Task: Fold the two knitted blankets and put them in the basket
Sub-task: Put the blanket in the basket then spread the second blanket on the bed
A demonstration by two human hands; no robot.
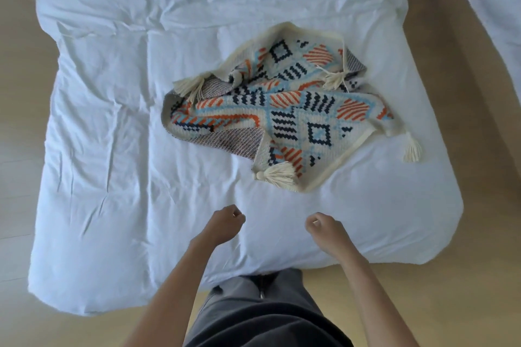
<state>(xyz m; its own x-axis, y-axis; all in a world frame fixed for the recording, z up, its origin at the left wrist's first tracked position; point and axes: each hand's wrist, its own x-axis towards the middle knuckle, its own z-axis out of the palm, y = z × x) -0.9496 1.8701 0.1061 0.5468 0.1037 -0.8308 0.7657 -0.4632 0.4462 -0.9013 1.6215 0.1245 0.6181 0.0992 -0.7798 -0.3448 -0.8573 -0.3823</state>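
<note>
Head view: a knitted blanket (284, 110) with orange, blue and navy patterns and cream tassels is seen lying crumpled and unfolded on a white bed (112, 127), toward its right half. The left hand (225, 224) and right hand (324, 227) are held above the near edge of the bed, both curled into loose fists with nothing gripped, well apart from the blanket. Wooden floor (17, 93) is seen around the bed.
</note>
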